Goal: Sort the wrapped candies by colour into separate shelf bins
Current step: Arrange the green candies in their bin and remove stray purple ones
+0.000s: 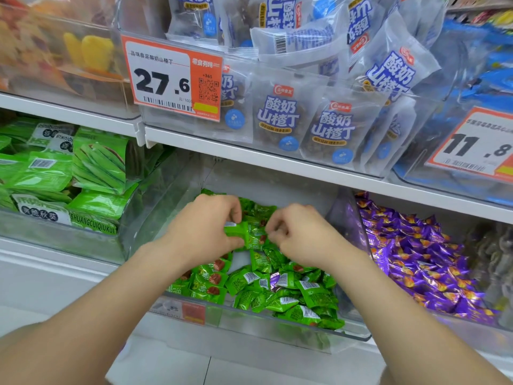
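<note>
Left hand (205, 226) pinches green candy (238, 232); right hand (302, 234) curled over bin (277, 334), hold unclear.

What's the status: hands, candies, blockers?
Left hand pinches a green candy over the green pile. Right hand curled beside it, grip unclear. One purple candy stray in the pile. Nothing blocks the hands.

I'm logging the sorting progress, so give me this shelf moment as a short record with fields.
left hand: grips a green candy inside the middle bin
right hand: fingers curled above the green candies; hold unclear
middle bin contents: green candies, plus one stray purple candy
bin to the right: purple candies
</note>
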{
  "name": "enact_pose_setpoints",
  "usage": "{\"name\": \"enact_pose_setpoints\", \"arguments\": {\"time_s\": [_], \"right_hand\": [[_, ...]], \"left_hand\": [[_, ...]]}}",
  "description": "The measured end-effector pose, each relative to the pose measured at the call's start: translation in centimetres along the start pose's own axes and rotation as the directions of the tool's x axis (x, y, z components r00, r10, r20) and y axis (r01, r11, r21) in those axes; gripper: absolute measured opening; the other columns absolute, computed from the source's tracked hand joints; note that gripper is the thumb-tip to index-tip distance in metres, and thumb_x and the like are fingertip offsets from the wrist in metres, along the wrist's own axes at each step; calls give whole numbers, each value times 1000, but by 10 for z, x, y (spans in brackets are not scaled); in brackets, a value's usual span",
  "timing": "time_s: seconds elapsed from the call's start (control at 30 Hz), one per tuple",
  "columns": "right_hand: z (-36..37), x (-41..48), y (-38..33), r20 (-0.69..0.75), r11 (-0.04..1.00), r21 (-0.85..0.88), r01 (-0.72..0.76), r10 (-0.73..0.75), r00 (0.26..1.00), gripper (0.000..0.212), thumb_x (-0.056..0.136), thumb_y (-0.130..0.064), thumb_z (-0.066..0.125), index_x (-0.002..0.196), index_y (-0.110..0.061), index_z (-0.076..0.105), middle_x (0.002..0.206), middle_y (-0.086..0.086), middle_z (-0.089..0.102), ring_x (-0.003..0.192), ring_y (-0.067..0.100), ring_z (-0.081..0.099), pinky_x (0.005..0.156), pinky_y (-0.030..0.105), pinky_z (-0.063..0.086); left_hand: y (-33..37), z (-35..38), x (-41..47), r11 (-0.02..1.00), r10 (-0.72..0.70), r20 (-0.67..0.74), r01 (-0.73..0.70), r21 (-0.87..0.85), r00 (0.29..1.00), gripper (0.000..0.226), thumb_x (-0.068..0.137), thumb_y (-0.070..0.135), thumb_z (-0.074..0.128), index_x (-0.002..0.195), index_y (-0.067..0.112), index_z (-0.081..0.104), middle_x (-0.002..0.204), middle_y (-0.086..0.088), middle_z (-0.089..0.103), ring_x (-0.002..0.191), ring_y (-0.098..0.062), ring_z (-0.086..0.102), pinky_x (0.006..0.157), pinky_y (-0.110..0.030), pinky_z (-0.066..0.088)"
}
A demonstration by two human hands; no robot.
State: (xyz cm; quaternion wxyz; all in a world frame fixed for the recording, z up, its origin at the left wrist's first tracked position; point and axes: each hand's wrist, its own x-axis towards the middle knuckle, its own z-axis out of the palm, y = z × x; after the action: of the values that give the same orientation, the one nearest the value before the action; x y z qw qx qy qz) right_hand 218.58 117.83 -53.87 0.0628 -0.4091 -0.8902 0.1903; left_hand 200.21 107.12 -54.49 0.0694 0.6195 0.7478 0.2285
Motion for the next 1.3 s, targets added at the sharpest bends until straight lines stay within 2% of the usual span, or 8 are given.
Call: {"name": "enact_pose_setpoints", "arguments": {"time_s": [0.2, 0.4, 0.53, 0.67, 0.87, 1.0, 1.13, 1.3], "right_hand": [[22, 0, -15, 213, 893, -420, 164, -79, 974, 40, 81, -42, 82, 111, -19, 71, 103, 7, 69, 104, 32, 64, 96, 42, 45], [23, 5, -15, 164, 889, -426, 168, -107, 981, 28, 81, -38, 81, 100, -21, 69, 100, 4, 70, 105, 31, 65, 97, 42, 46], [11, 6, -11, 101, 957, -262, 126, -102, 990, 19, 79, -35, 78, 88, -19, 72, 81, -6, 70, 88, 21, 66, 85, 35, 56], [1, 0, -9, -49, 986, -70, 149, -153, 987, 21, 76, -47, 76, 84, -29, 72, 73, -18, 63, 82, 8, 61, 81, 28, 50], [-1, -2, -8, -28, 962, 216, 169, -167, 986, 32, 76, -40, 90, 95, -30, 67, 85, -10, 71, 74, 7, 72, 78, 31, 60], [-6, 2, -2, 85, 880, 473, 44, -96, 992, 23, 83, -12, 88, 100, -16, 73, 80, 1, 77, 72, 20, 77, 75, 35, 63], [3, 9, 9, 35, 995, 100, 25, -29, 999, 23, 78, -35, 90, 94, -25, 77, 82, -6, 75, 89, 15, 68, 85, 34, 58], [20, 10, -4, 26, 978, -186, 91, -87, 996, 18, 85, -25, 77, 103, -23, 76, 99, 5, 72, 100, 26, 65, 90, 37, 56]], "left_hand": [[-10, 4, -8, 970, -91, 11, 86, 227, 996, 39, 83, 51, 80, 103, 26, 57, 98, 2, 67, 95, -27, 64, 74, -40, 57], [-10, 4, -9, 918, -96, -15, 94, 384, 995, 34, 99, 40, 66, 115, 14, 51, 97, -8, 66, 100, -31, 61, 67, -38, 42], [-13, 5, -4, 888, 15, 68, -44, 458, 998, 33, 97, 30, 67, 125, 19, 54, 117, -6, 60, 112, -29, 54, 87, -41, 51], [4, 1, 0, 997, 31, 32, -29, -77, 999, 18, 102, 38, 61, 108, 24, 71, 95, 5, 71, 94, -16, 67, 77, -29, 49], [4, 0, 3, 754, -119, 205, 223, -618, 971, 14, 90, 12, 80, 102, 15, 75, 78, -3, 77, 76, -28, 78, 79, -46, 65], [4, -2, 3, 819, -72, 178, 160, -551, 981, 19, 89, 10, 81, 102, 19, 71, 80, -1, 78, 78, -25, 77, 75, -37, 64], [-5, 5, 3, 989, -31, 32, 36, -145, 999, 18, 83, 11, 82, 87, 25, 72, 69, 13, 74, 71, -3, 71, 76, -33, 61], [-5, 5, -4, 998, -45, 91, 41, 47, 995, 22, 82, 20, 80, 98, 33, 71, 79, 15, 68, 87, -13, 67, 71, -31, 56]]}}
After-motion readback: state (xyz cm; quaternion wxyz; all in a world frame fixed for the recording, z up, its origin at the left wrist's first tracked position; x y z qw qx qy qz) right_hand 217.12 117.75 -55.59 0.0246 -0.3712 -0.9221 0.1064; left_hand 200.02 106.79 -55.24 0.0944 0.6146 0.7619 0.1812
